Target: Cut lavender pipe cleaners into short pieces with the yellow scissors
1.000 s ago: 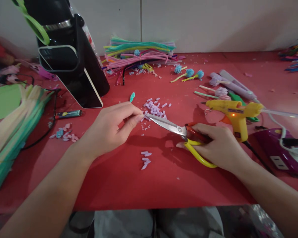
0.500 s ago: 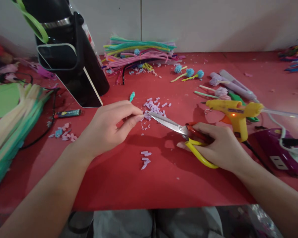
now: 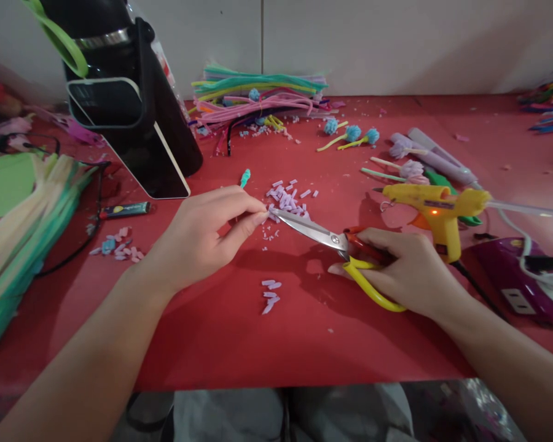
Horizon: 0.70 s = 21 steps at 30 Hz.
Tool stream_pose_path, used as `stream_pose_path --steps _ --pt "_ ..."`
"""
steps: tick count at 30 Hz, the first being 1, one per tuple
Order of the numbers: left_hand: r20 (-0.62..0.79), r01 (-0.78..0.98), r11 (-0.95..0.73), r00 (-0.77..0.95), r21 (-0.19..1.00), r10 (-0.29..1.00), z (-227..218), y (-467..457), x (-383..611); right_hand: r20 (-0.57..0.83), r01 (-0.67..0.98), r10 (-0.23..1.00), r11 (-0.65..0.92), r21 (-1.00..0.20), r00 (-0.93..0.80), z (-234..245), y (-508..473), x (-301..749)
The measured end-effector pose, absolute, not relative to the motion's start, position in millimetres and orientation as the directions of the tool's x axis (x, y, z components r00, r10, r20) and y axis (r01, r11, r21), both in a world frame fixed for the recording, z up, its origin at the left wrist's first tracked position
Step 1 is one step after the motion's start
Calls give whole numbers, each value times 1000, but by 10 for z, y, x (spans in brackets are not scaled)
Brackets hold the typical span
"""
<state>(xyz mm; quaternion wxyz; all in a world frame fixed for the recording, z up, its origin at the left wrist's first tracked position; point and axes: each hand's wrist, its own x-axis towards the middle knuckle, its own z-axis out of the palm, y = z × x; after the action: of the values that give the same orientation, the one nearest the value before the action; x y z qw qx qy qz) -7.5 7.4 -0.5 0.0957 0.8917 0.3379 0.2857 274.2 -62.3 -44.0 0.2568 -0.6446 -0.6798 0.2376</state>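
Observation:
My right hand grips the yellow and red handles of a pair of scissors. The blades are closed and point left. My left hand is pinched at the blade tips, thumb against fingers, on a tiny lilac piece I can barely make out. Just behind the tips lies a heap of short lilac cut pieces. A smaller cluster of lilac bits lies on the red table between my arms.
A yellow glue gun with a lit lamp stands right of the scissors, beside a purple power strip. A black stand rises at the back left. Pipe cleaner bundles lie at the back, pompom stems beside them, green and cream strips far left.
Almost nothing has changed. The scissor blades have stayed at my left fingertips, and both hands have held their places with only slight shifts.

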Motion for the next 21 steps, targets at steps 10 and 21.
stream_pose_path --steps 10,21 --pt "449 545 -756 609 362 654 -9 79 -72 80 756 997 63 -652 -15 -463 -616 2766" --pt "456 554 -753 600 355 657 -5 76 -78 85 766 996 85 -638 -40 -447 -614 2760"
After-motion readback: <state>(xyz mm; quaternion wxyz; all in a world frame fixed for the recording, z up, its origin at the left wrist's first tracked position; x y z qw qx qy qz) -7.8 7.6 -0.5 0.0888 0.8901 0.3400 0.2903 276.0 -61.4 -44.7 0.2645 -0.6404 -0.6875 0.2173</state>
